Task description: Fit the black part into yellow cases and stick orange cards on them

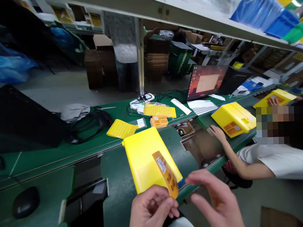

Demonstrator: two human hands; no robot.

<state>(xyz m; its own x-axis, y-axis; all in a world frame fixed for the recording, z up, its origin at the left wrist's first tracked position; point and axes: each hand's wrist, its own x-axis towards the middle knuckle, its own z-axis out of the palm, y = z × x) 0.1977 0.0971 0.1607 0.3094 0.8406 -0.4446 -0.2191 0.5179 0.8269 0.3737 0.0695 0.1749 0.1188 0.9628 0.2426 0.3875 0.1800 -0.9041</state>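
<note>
Two hands are held at a yellow plastic case (143, 156) on the bench (43, 157). Its orange label (165, 172), angled along the long axis, is pinched by the left hand's (152, 209) fingers; the right hand's (214, 197) fingers are spread open, empty, just beside.

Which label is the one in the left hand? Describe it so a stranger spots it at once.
From the laptop, drop to the green workbench below it. On the near end lies a yellow plastic case, and the orange label curling off it is pinched by the left hand. Unlike the label lying flat on the farther yellow case, this one lifts free.
</note>
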